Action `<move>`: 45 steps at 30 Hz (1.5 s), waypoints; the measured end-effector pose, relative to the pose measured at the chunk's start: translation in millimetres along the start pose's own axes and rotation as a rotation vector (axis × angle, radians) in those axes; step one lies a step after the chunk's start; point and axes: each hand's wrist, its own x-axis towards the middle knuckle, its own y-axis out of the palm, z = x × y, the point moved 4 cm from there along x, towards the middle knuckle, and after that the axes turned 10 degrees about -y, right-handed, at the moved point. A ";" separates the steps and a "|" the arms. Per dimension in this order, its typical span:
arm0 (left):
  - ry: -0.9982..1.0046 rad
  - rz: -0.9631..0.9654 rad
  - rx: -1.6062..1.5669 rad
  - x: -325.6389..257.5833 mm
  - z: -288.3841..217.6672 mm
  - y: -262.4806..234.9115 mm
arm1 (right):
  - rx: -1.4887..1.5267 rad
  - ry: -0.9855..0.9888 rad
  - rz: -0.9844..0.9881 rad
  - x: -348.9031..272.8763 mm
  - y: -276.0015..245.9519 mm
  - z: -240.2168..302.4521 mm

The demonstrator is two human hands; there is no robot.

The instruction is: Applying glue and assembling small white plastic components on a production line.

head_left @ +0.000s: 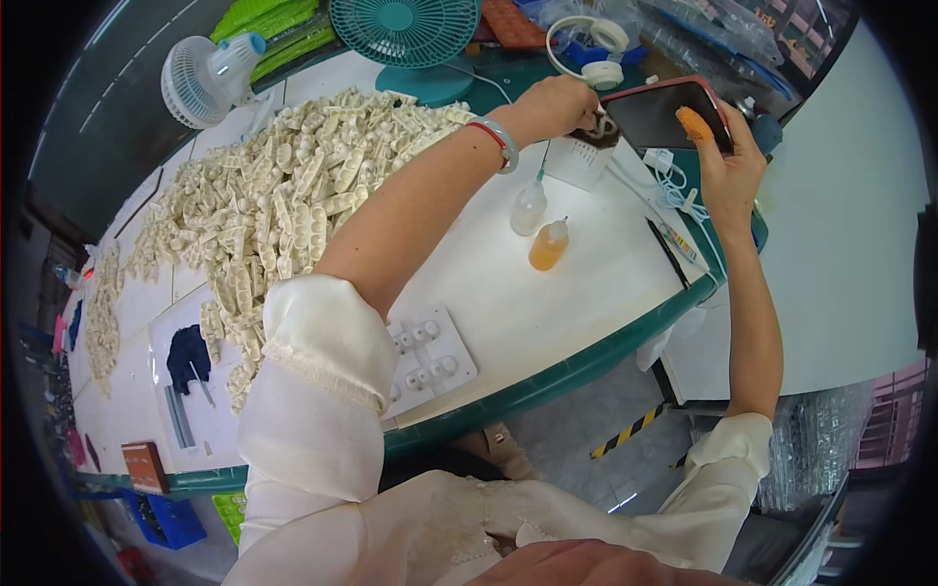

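The smartphone (664, 112), dark-screened in a red case, is held up off the far right end of the desk (508, 303) by the right hand (728, 171). That grip is closed around the phone's right edge, and the thumb, which wears an orange finger cot (696, 125), lies on the screen. Just left of the phone, the left hand (557, 105) reaches far forward with its fingers curled on a small dark object over a white perforated box (578, 161); how tight that grip is cannot be told. A pale bangle and a red cord (498, 142) ring the left wrist.

Below the left hand stand two small squeeze bottles, one clear (529, 207) and one with amber liquid (548, 245). A white cable (674, 186) lies under the phone. Beyond the left hand sit a teal fan (405, 34) and white headphones (591, 54). To the left of the left forearm spreads a large heap of cream moulded pieces (293, 186), with a small white fan (207, 78) behind it. Nearer the body, beside the left sleeve, lies a white moulded tray (430, 356).
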 end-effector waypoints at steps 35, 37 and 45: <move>-0.139 0.147 -0.566 -3.3 58.2 51.2 | -0.050 0.122 0.628 21.1 102.1 -79.0; -0.074 0.116 -0.495 -2.9 57.2 47.4 | 0.004 0.120 0.679 23.6 102.5 -79.9; -0.138 0.175 -0.415 -6.2 49.3 40.0 | -0.141 0.065 0.660 23.7 98.4 -95.2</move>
